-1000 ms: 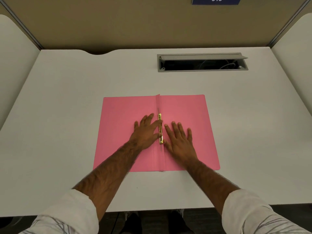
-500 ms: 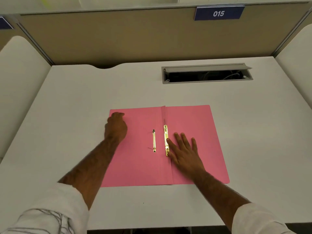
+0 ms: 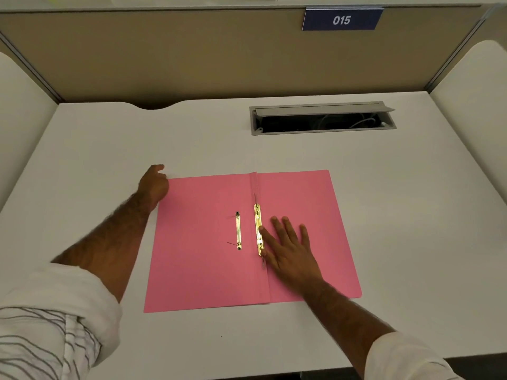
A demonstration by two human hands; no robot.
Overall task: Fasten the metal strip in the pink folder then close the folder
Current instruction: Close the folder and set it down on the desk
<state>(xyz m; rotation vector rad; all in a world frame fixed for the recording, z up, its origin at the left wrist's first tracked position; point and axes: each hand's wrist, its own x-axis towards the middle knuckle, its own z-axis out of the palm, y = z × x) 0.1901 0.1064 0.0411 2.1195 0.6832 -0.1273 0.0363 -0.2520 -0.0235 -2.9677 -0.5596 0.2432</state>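
The left hand curls over the far left corner of the open pink folder, fingertips hidden, so its grip cannot be told. A thin brass metal strip lies loose left of the spine on the matte card. The right hand presses flat, fingers spread, beside the flat brass fastener bar on the white desk.

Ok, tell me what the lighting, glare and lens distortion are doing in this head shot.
Head view: even, soft light; the metal strip by the spine and the second brass piece flare bright yellow. The left hand casts a faint shadow onto the pink folder; the right hand lies flat, sharp. Wide-angle bend curves the desk edges and side panels; the 015 sign stays legible.
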